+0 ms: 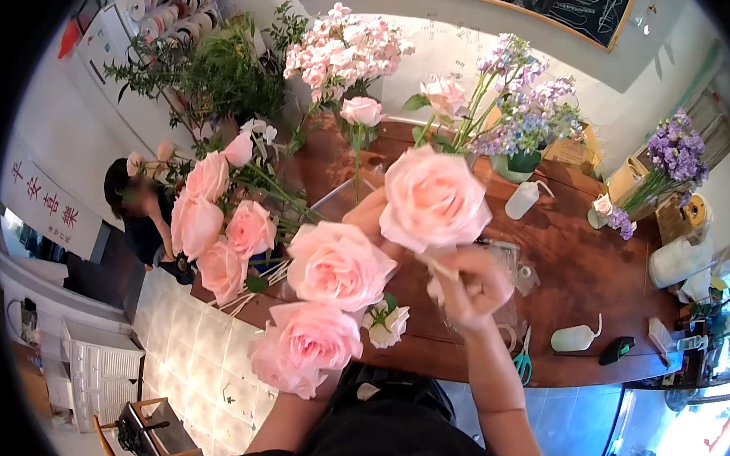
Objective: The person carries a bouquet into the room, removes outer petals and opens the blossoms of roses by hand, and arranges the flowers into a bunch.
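Note:
A large open pink rose [435, 197] is held up over the table. Part of my left hand [367, 215] shows behind it, its fingers curled at the flower; most of that hand and the stem are hidden by blooms. Just below the rose, my right hand [477, 283] has its fingers pinched together, slightly blurred, and what is between them cannot be made out. Another pink rose [339, 266] and a lower pink rose [315, 335] cover my left wrist. Beside them is a small white rose [386, 325].
A cluster of pink roses [250, 228] stands at left. Behind are pale pink blossoms [342, 51] and bluish flowers [526, 121]. On the wooden table [579, 274] are teal scissors [523, 365], a white squeeze bottle [574, 338] and another bottle [524, 201]. A person [144, 223] is at left.

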A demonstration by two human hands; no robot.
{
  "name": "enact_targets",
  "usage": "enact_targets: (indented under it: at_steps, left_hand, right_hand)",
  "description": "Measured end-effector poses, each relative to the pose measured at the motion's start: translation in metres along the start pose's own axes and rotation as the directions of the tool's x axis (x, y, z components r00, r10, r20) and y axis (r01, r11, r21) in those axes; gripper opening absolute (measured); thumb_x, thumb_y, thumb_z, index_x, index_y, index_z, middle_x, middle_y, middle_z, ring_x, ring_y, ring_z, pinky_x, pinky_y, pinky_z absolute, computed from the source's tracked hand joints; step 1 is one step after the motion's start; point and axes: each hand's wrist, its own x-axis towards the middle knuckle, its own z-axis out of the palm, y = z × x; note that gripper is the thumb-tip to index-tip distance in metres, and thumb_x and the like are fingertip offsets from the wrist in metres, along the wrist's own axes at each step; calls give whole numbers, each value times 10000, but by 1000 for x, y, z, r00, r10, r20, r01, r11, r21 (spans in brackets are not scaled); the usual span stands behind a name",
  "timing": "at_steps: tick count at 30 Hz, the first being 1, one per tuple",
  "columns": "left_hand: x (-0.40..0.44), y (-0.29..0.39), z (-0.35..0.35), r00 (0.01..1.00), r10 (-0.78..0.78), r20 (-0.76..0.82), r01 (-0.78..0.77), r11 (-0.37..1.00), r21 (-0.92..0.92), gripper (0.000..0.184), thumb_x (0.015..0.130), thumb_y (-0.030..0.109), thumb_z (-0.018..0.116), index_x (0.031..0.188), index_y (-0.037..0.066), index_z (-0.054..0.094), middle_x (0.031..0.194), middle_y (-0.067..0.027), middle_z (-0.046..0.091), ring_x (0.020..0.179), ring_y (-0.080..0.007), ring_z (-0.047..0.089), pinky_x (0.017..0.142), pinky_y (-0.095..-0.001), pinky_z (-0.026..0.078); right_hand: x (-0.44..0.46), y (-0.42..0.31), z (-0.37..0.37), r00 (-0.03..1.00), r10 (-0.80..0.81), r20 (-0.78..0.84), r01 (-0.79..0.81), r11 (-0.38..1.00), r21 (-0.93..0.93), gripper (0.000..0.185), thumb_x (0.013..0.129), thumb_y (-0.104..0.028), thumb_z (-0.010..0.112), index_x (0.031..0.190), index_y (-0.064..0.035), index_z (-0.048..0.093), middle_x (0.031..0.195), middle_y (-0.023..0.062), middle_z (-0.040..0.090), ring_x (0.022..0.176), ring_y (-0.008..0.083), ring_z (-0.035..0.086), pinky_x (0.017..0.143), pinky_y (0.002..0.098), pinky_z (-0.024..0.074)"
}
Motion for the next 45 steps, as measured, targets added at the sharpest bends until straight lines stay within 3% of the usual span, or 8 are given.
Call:
enact_targets:
  at_steps: [6, 13, 25, 31, 34, 38, 42, 45]
  left_hand:
    - [-36, -5, -10, 992, -71, -100, 73, 997, 12, 217, 772, 51, 656, 970, -28, 614, 1034, -110, 613, 930, -176, 584, 801, -301, 465]
    - [-36, -7, -6, 987, -64, -147, 73, 996, 57, 215, 775, 51, 653, 969, -29, 608, 1018, -111, 615, 914, -180, 586, 792, -302, 467]
    - [-26, -11, -1, 984, -50, -171, 65, 994, 84, 211, 780, 50, 648, 968, -31, 598, 991, -113, 618, 885, -186, 589, 777, -304, 469]
    - [-18, -12, 1, 978, -33, -208, 62, 989, 132, 210, 782, 50, 646, 968, -32, 593, 978, -115, 620, 871, -190, 590, 769, -305, 471]
    - [-19, -11, -3, 984, 51, -173, 10, 942, 336, 209, 783, 50, 645, 967, -32, 590, 971, -115, 621, 864, -191, 591, 765, -305, 471]
    - [-29, -15, -1, 986, 66, -152, 2, 913, 409, 228, 781, 49, 644, 978, -46, 580, 914, -115, 631, 813, -194, 607, 750, -315, 476]
    - [-42, -35, 5, 965, -18, -260, 88, 961, 262, 274, 733, 15, 675, 980, -50, 576, 936, -119, 629, 836, -204, 612, 759, -307, 472]
    - [-47, -38, 7, 973, 53, -226, 39, 922, 385, 248, 749, -2, 657, 980, -46, 578, 934, -111, 626, 818, -188, 610, 742, -295, 479]
  right_hand:
    - [-7, 9, -21, 777, 626, 74, -521, 571, 635, 199, 749, 24, 622, 668, -51, 457, 748, 82, 561, 595, 88, 462, 538, 217, 383]
    - [46, -26, -31, 706, 583, 402, -698, 478, 533, 128, 784, -57, 669, 731, -37, 554, 716, 25, 574, 614, 40, 497, 532, 194, 374]
    - [16, -6, -3, 984, 65, -169, -65, 998, 3, 33, 793, 25, 602, 768, 21, 581, 659, 34, 571, 509, 53, 467, 436, 210, 333]
    - [-26, -16, -55, 828, 541, -146, -524, 840, 138, 85, 808, 22, 561, 723, 9, 561, 675, 43, 584, 491, 56, 507, 435, 190, 381]
    - [-76, -16, -121, 508, 842, 180, -769, 538, -346, 105, 713, -74, 636, 654, -12, 575, 602, 66, 588, 515, 120, 576, 477, 248, 436]
    - [-227, 1, -186, -30, 830, 556, -407, 498, -765, 233, 696, -256, 649, 730, -26, 656, 608, 101, 619, 561, 204, 620, 515, 323, 478]
    - [-298, -20, -194, -702, 590, 399, -188, 386, -903, 557, 695, -540, 661, 949, -45, 631, 837, 149, 650, 785, 300, 624, 685, 414, 486]
    - [-262, 1, -187, -224, 824, 520, -126, 504, -854, 634, 709, -525, 658, 1110, -44, 560, 928, 176, 636, 866, 350, 605, 748, 440, 470]
